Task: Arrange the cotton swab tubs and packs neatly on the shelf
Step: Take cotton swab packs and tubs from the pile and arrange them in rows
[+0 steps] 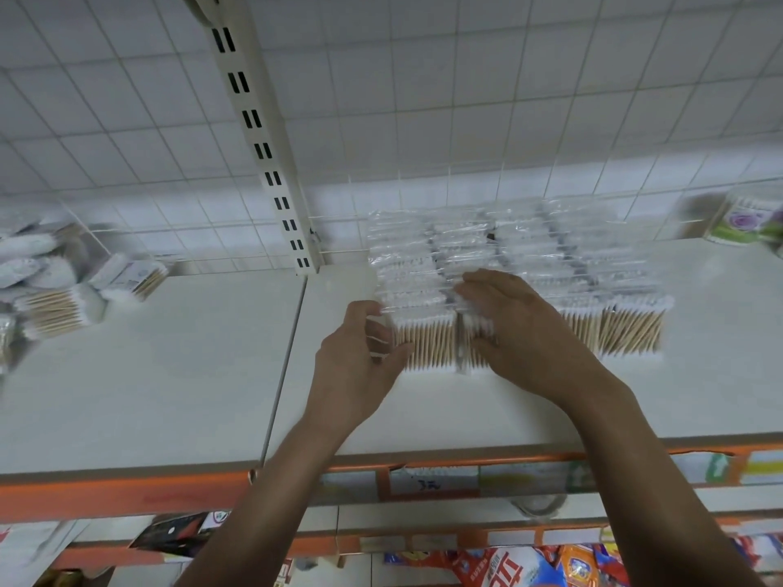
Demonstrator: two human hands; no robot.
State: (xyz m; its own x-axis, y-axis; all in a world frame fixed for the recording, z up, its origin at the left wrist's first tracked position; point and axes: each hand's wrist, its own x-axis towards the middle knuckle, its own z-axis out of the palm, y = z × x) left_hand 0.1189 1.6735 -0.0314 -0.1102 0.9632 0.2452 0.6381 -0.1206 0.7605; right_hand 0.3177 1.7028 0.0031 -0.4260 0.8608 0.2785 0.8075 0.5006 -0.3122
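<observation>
Head view, the only one you've got.

Shelf (pixel 169 374): two white boards that meet at a seam under the slotted upright (pixel 262 141). Wire grid along the back edge, tiled wall behind it.

Packs (pixel 529 256): a block of clear-wrapped swab packs on the right board, in about four columns running from the back edge toward the middle. They overlap, and the front row shows its wooden sticks. The block's left side sits near the seam.

Your left hand (pixel 360 362): at the block's front-left corner, with fingers and thumb curled round the left end of the front pack (pixel 428 345), gripping it.

Your right hand (pixel 521 332): palm down on the block just right of that pack. The fingers are nearly straight and lie across the tops of the first two columns. The thumb rests against the front row. It presses and grips nothing.

Tub (pixel 745 222): a round one with a purple flower label, at the back right corner of the right board, well apart from the block. It's blurred.

Loose packs (pixel 55 290): an untidy heap on the left board by its left edge, toward the back, lying at mixed angles.

Orange rail (pixel 106 497): runs along the front edge and holds paper tags. The print isn't readable.

Bags (pixel 529 565): colourful ones on a lower level, bottom right.
</observation>
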